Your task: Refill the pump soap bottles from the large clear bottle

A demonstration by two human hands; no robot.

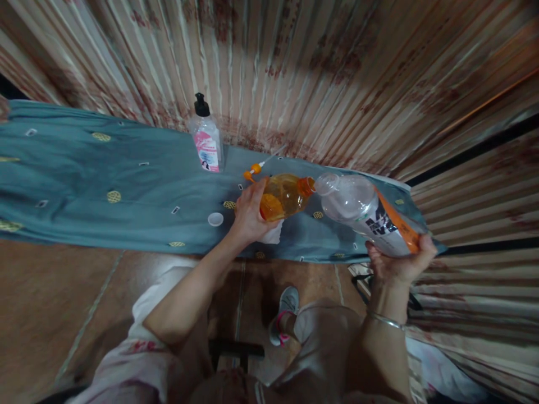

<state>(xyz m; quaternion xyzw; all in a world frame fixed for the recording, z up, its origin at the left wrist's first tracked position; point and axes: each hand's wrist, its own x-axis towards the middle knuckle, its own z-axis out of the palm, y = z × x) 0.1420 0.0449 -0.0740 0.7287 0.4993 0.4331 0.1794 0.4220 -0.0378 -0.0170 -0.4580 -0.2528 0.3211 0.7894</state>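
Two bottles in hand, mouths facing each other over the right half of the table. One pleated, patterned curtain [261, 67] hangs behind the table [76, 174], which carries a teal cloth with yellow and white motifs.

Big clear bottle [351, 202], orange/black/white label: at the right, tilted, mouth pointing left and far. Right hand [398, 261] is grasping it by the base, grip closed around the bottom end.

Amber bottle [286, 193]: left of the clear one, lying over toward the right, its orange neck just beside the clear bottle's mouth. Can't tell if the rims touch. Left hand [252, 213] has its grip wrapped around the base end.

Pump bottle [208, 143]: upright, far side, left of both hands. Clear body, pink label, black top.

Orange pump head [254, 169]: lying just far of the left hand, clear tube pointing far right.

White paper [273, 234]: near side, partly hidden under the left hand and amber bottle.

White disc [215, 219]: flat on the cloth, left of the left hand.
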